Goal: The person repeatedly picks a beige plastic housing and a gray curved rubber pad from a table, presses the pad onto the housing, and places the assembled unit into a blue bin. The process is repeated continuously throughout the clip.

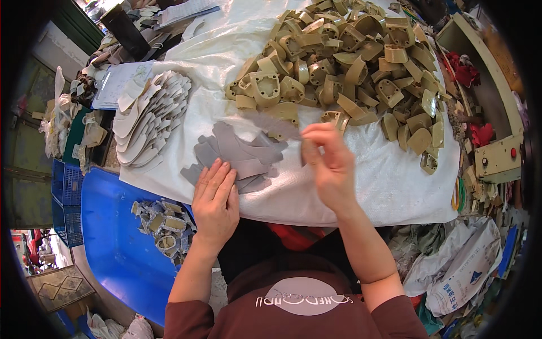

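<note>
My left hand (217, 198) rests with fingers stretched out on the near left edge of a loose pile of dark grey cut pieces (241, 151), thin and curved like leather or fabric. Pinched between the thumb and fingers of my right hand (330, 161) is one grey cut piece (272, 123). It is held off the cloth, extends left over the far side of the pile and is smeared by motion. Just beyond it lies a big heap of tan plastic shoe heels (353, 68), many with small holes in their flat ends.
White cloth (361, 195) covers the table. Off-white cut pieces (149, 121) lie stacked at its left. Below them, a blue tub (118, 237) holds several covered heels (166, 226). A beige metal frame (499, 152) stands right; white bags (463, 271) lie at lower right.
</note>
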The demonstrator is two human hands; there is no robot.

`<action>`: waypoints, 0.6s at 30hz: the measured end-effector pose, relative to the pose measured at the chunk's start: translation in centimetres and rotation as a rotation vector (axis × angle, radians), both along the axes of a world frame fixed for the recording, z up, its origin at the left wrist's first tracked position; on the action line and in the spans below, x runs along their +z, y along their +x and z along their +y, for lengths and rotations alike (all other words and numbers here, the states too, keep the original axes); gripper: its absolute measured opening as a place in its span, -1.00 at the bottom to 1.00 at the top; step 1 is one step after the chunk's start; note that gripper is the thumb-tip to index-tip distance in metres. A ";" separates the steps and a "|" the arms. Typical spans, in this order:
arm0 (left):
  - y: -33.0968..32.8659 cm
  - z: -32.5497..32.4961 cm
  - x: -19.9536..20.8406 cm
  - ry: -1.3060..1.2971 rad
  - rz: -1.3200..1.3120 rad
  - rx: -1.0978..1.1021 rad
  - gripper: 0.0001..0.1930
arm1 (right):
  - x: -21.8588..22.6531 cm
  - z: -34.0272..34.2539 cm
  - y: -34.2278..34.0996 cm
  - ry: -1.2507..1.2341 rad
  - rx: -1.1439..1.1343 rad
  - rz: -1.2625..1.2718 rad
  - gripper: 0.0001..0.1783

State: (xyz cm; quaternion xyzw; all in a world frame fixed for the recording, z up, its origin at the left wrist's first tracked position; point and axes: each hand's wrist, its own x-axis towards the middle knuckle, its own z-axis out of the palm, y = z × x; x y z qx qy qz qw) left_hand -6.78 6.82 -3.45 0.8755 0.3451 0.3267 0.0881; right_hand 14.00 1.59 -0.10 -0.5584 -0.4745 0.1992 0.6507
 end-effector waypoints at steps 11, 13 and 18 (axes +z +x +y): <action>5.7 -3.8 4.2 -1.320 -0.769 -0.289 -0.59 | 2.0 -5.3 2.6 0.081 0.093 -0.869 -0.73; 6.6 -3.8 4.0 -1.441 -1.003 -0.302 -0.56 | 1.3 -4.7 5.5 0.031 -0.084 -0.669 -0.70; 8.1 -4.2 3.5 -1.442 -1.065 -0.386 -0.51 | -1.4 -2.2 11.8 -0.249 -0.454 -0.734 -0.68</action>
